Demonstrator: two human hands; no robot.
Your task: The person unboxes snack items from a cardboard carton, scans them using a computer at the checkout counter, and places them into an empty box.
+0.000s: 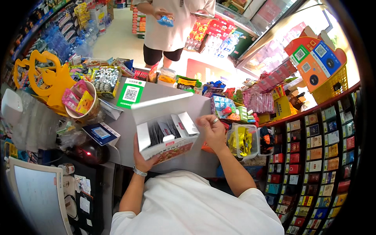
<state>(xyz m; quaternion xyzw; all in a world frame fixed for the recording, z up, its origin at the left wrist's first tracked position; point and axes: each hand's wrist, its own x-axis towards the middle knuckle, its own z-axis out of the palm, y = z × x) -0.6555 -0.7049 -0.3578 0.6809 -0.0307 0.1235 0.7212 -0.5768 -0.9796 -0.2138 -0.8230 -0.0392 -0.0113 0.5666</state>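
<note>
A printed cardboard box (pixel 173 151) with its white lid raised is held over the grey counter (pixel 164 95), tilted a little. Inside it stand several dark packets (pixel 164 127). My left hand (pixel 143 157) grips the box's lower left side, thumb on its front. Just off the box's right edge is my right hand (pixel 212 129), its fingers curled and a ring on one of them. Whether something small sits between those fingertips cannot be told.
Snack boxes line the counter's far edge, by a green payment-code card (pixel 131 93). Across it stands a person (pixel 169 29) holding a blue packet (pixel 165 21). A clear tub of yellow packets (pixel 243 140) is at right, beside a cigarette rack (pixel 311 164). A monitor (pixel 38 194) stands lower left.
</note>
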